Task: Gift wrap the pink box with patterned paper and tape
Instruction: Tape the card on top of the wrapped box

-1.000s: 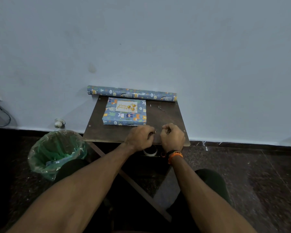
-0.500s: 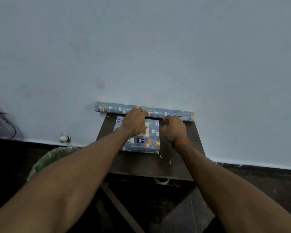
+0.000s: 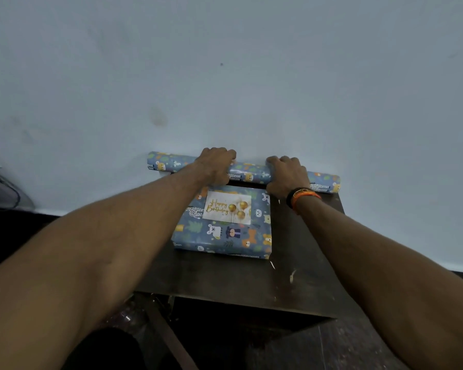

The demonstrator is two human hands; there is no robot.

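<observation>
A: While your left hand (image 3: 216,163) and right hand (image 3: 286,173) both clench the paper roll (image 3: 247,174), lift it level.
B: Box (image 3: 226,222)?
A: Wrapped, on the bench (image 3: 300,268), just before the roll.

Dim, cool, even light is washing the pale wall (image 3: 225,76); the floor (image 3: 11,236) is sinking into near black. Wide-angle distortion is stretching the edges, and detail is looking soft.

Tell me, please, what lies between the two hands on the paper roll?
In the head view, a bare stretch of the paper roll spans between the left hand and right hand; the wrapped box sits just in front.
</observation>
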